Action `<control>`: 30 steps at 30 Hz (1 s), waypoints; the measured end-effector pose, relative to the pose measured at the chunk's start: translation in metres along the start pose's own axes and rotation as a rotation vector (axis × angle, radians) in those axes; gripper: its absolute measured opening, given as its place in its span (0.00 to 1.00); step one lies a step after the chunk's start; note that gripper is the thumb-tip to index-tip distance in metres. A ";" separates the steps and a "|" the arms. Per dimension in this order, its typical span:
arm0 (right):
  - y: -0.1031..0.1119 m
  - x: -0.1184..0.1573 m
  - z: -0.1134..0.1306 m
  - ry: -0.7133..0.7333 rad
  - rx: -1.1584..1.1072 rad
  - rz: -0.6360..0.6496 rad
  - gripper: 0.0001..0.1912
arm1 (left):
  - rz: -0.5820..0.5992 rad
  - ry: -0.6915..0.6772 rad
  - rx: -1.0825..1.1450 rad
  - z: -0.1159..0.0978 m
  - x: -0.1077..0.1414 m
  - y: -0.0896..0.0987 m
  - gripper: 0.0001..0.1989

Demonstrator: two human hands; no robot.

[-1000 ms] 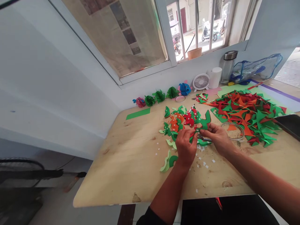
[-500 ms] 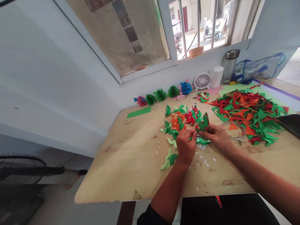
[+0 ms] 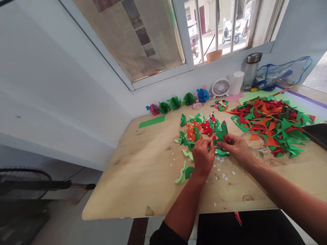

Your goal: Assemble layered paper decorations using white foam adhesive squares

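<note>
My right hand (image 3: 238,149) pinches a folded green and red paper cutout (image 3: 223,131) between thumb and fingers, just above the table. Close against its left end is my left hand (image 3: 203,156), fingers pressed together; whatever they hold is hidden. Beyond both hands lies a cluster of wavy paper cutouts, among them orange pieces (image 3: 190,132) and red pieces (image 3: 207,128), several bearing small white squares. Light green paper strips (image 3: 182,173) rest left of my left wrist. Tiny white squares (image 3: 224,177) are scattered on the wood below the hands.
A heap of red, orange and green paper scraps (image 3: 270,119) covers the right side of the table (image 3: 133,170), with a tape ring (image 3: 255,141) before it. Along the wall stand paper ornaments (image 3: 175,103), a small fan (image 3: 220,88) and a glass bottle (image 3: 251,73). A dark phone-like object (image 3: 316,134) lies far right.
Both hands stay almost in place. My left fingers have shifted very slightly at the left end of the green and red cutout, which the right hand keeps holding.
</note>
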State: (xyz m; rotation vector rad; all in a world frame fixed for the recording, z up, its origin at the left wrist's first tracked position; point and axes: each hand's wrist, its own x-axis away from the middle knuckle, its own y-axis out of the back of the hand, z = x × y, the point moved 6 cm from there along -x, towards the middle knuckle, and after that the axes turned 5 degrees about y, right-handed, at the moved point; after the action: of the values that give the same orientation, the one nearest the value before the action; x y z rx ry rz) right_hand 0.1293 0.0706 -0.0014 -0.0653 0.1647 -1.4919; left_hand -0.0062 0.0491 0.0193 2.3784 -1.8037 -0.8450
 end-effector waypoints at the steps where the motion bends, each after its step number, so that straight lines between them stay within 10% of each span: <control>1: 0.000 0.000 -0.001 -0.017 -0.021 0.002 0.19 | -0.001 0.029 0.026 0.002 0.000 0.000 0.06; 21: 0.003 -0.004 -0.005 -0.067 -0.132 0.019 0.15 | 0.133 0.285 -0.046 0.028 -0.013 0.006 0.06; 30: 0.005 -0.005 -0.007 -0.085 -0.069 0.040 0.14 | 0.081 0.310 0.207 0.014 -0.027 0.050 0.08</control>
State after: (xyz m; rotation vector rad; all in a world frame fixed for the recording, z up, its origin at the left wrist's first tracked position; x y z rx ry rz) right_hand 0.1324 0.0766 -0.0086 -0.1796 0.1483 -1.4413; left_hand -0.0617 0.0615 0.0354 2.3676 -1.9187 -0.2718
